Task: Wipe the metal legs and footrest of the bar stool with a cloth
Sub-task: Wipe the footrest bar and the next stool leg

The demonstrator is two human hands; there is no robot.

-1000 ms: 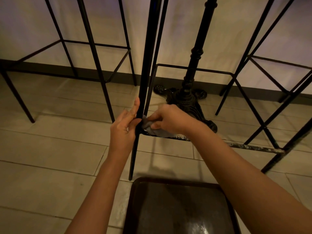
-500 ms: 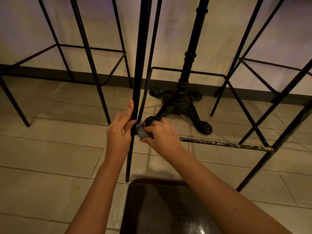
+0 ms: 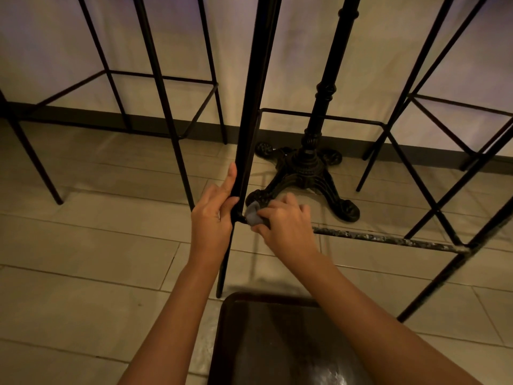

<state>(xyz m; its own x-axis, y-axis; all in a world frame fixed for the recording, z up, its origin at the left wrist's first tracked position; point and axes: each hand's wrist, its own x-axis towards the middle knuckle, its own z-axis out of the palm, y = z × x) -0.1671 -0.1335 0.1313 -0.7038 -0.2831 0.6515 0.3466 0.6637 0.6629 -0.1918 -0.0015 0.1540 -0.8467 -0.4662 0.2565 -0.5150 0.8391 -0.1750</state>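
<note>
At the frame centre the left hand grips the upright leg, while the right hand pinches the cloth on the footrest, which runs rightward.

right hand hides most cloth

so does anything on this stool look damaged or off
Yes: the footrest bar right of the hands is speckled pale, chipped or grimy, unlike the clean black leg. The right hand holds the cloth at its left end.
</note>
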